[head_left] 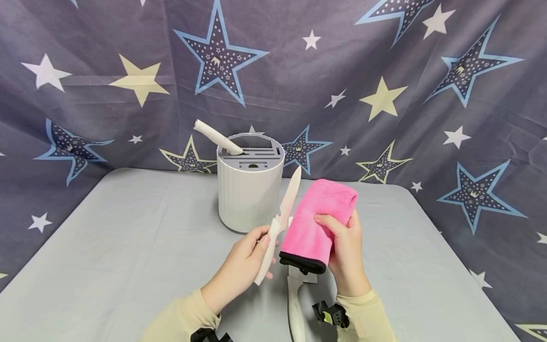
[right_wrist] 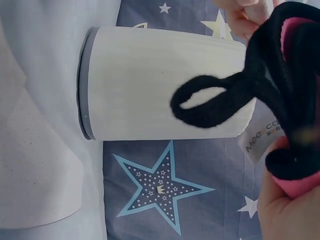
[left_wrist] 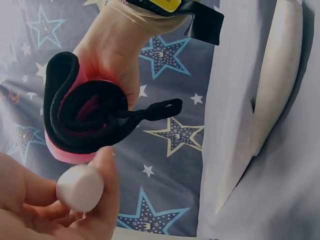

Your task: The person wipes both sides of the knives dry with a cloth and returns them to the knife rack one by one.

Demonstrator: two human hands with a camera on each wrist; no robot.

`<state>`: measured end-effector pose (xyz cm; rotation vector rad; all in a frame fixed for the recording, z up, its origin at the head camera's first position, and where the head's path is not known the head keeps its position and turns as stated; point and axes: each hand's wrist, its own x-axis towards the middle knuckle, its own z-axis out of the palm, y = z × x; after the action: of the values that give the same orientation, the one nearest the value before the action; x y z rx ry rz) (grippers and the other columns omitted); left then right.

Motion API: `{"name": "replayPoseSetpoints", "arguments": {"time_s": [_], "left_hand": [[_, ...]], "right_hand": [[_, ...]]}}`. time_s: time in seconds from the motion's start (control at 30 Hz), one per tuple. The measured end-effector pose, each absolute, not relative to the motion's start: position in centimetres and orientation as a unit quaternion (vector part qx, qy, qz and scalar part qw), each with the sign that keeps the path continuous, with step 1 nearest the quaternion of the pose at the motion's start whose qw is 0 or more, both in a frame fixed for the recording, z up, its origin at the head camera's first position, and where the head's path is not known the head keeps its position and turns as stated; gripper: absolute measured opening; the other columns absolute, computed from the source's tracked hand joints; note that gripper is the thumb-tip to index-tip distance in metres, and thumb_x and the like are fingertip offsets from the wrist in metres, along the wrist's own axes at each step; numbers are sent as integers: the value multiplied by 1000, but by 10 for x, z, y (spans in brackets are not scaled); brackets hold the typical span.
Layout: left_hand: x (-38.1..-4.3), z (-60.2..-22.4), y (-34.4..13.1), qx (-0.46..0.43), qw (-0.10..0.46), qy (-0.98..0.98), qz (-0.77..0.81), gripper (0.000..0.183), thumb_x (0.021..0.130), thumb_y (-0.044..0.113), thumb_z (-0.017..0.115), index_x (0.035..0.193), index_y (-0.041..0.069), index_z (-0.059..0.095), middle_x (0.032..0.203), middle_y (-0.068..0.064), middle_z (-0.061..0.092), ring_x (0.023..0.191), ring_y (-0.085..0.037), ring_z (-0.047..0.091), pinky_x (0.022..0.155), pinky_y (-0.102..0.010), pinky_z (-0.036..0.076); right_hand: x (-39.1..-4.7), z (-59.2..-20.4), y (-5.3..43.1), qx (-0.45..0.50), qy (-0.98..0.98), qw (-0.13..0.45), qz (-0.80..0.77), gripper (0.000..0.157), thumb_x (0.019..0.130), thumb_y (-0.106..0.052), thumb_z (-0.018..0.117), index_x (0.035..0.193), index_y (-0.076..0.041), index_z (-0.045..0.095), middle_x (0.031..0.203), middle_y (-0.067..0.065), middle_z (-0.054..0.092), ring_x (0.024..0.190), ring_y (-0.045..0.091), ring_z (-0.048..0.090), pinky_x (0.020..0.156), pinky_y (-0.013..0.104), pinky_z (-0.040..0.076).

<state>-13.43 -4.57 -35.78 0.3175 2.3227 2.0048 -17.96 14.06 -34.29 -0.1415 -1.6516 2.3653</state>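
My left hand (head_left: 243, 259) grips the white handle of a kitchen knife (head_left: 291, 192), its pale pinkish blade pointing up and away. In the left wrist view the handle's butt end (left_wrist: 80, 188) faces the camera. A folded pink towel (head_left: 314, 221) with a black border is held in my right hand (head_left: 348, 249), thumb across its front. A black hanging loop (right_wrist: 202, 100) and a printed tag stick out from the towel's end. The towel is just right of the blade. Below both hands a white-handled cleaver (head_left: 296, 308) lies on the table, its blade partly hidden by the towel.
A round white knife block (head_left: 249, 197) with a grey slotted top stands behind the hands. One white-handled knife (head_left: 215, 137) leans out of it to the left. The grey-covered table (head_left: 128, 256) backs onto a star-patterned cloth (head_left: 299, 71).
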Motion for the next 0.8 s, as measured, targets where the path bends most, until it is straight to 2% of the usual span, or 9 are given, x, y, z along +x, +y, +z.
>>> {"name": "replayPoseSetpoints", "arguments": {"time_s": [0.1,0.4,0.67,0.8], "left_hand": [[-135,-358,-45,85,4,759,645,32,106,9,39,133,-2,53,109,-18,65,74,-18,61,54,-37,57],[-135,-358,-45,60,-6,769,636,33,107,12,38,132,0,54,106,-16,66,71,-16,57,50,-24,49],[-136,-357,-44,53,-5,747,663,38,102,17,55,136,0,48,94,-10,61,63,-15,52,46,-22,44],[-137,-357,-44,48,3,725,687,37,102,14,54,135,0,46,92,-9,60,60,-11,49,46,-20,42]], "right_hand": [[-180,-343,141,-46,-567,122,814,44,81,8,65,116,-15,51,109,3,57,98,21,59,79,33,55],[-179,-343,141,-46,-564,107,818,44,81,7,63,116,-16,50,111,3,56,100,21,58,79,34,54],[-179,-343,141,-49,-569,107,814,42,81,7,63,114,-16,51,109,2,57,99,20,58,78,33,54],[-179,-343,141,-47,-569,107,814,41,81,7,63,113,-15,52,107,1,58,96,19,59,78,32,54]]}}
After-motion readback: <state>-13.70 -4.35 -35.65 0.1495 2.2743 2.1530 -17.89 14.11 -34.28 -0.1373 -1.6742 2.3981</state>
